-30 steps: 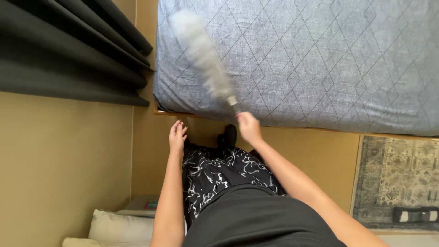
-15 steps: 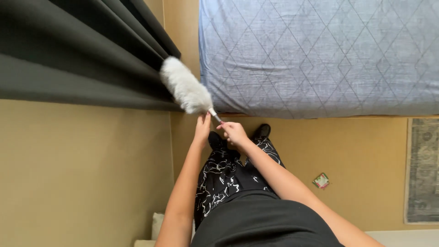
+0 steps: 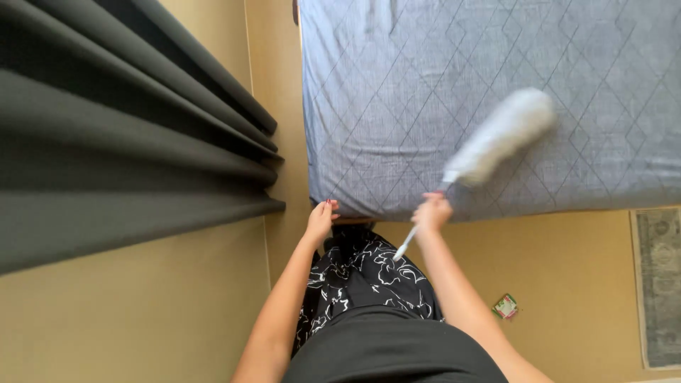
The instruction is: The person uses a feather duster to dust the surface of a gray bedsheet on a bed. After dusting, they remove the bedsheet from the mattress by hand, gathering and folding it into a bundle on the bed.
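Lying across the blue quilted bed (image 3: 440, 106) at the right of centre, the fluffy white duster (image 3: 500, 135) is gripped by its thin handle in the closed right hand (image 3: 433, 213). Left hand (image 3: 320, 218) (fingers together, holding nothing) rests at the bed's lower edge, with dark curtains (image 3: 120, 149) filling the left of the frame and a small packet (image 3: 506, 306) on the floor at lower right.

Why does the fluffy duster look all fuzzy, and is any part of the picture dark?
In the head view the duster is smeared by motion blur, while the right hand holding its handle and the quilted blue mattress look sharper. The grey curtains have deep shadow in their folds. Soft, even light falls on the tan floor; no glare shows.
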